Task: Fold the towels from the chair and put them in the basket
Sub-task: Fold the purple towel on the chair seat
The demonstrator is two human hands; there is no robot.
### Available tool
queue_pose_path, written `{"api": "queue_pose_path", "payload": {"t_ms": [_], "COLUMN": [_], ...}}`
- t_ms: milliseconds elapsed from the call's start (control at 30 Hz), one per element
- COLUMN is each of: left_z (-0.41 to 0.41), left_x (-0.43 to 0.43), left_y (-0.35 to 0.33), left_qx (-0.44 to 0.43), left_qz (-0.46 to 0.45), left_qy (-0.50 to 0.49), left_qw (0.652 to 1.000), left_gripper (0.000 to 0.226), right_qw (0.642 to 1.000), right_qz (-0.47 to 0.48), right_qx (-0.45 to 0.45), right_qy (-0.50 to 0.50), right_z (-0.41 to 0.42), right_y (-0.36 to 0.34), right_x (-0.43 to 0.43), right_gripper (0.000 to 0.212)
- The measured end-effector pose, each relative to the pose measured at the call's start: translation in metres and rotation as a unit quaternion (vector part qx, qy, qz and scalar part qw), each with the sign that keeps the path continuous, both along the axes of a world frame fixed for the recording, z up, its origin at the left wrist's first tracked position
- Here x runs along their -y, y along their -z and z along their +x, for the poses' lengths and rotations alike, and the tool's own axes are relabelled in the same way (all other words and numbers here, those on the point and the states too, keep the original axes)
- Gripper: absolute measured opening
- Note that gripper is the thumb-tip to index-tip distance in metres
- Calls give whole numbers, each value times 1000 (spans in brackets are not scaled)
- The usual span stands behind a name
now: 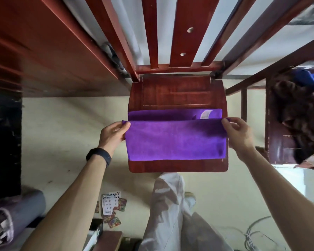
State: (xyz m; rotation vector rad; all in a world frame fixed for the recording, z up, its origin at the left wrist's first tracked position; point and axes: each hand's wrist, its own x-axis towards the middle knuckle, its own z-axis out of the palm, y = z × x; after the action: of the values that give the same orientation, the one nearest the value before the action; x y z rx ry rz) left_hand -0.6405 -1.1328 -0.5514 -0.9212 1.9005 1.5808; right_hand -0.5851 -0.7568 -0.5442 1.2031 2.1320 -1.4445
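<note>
The far half of the red-brown wooden chair seat [176,91] lies bare up to the slatted chair back [178,67], which blocks passage beyond. A dark wooden side chair [277,142] heaped with brown fabric [301,109] crowds the right; pale floor [65,124] lies open left.

Cream floor [65,127], dark red wood all around, soft daylight.

Playing cards [111,205] lie scattered on that floor; up and left of them runs a long red-brown wooden panel [49,51], beside it a black cabinet side [5,142]. Far right of the cards, a second wooden stand [277,142] carries dark rumpled fabric [303,113], loose cables [252,234] below it.
</note>
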Motion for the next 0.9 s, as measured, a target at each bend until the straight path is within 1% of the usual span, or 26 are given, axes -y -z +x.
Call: {"api": "queue_pose_path", "payload": {"t_ms": [100,133,267,400,467,567,700,833,900], "left_z": [-21,-26,-38,-40,-39,-38,-35,-36,-35], "left_x": [-5,-6,-14,-17,-22,-27,-29,-36,-38], "left_y": [25,33,52,61,59,57,59,58,57], "left_qx": [-33,-37,-46,-45,-53,-73,-88,-63,-90], "left_qz": [-40,-53,-109,-183,-230,-275,-357,-383,-393], "left_qy": [33,40,54,84,103,113,162,179,190], "left_qw": [998,997,991,978,966,952,916,904,895], "left_gripper": [27,29,16,14,16,18,15,16,19], "right_qw": [999,999,997,994,991,987,978,971,972], "right_qz": [41,49,69,105,126,152,196,231,229], "right_qx": [9,11,8,-2,-4,-5,-28,-36,-35], "right_qy": [17,21,18,-12,-35,-49,-62,-56,-46], "right_z": [-18,-21,-34,-44,-45,-45,-43,-46,-45], "right_y": [26,33,51,55,56,58,64,68,68], "right_x": [-2,-5,-10,-2,-1,2,7,11,11], "right_gripper": [28,28,23,12,14,19,15,13,20]}}
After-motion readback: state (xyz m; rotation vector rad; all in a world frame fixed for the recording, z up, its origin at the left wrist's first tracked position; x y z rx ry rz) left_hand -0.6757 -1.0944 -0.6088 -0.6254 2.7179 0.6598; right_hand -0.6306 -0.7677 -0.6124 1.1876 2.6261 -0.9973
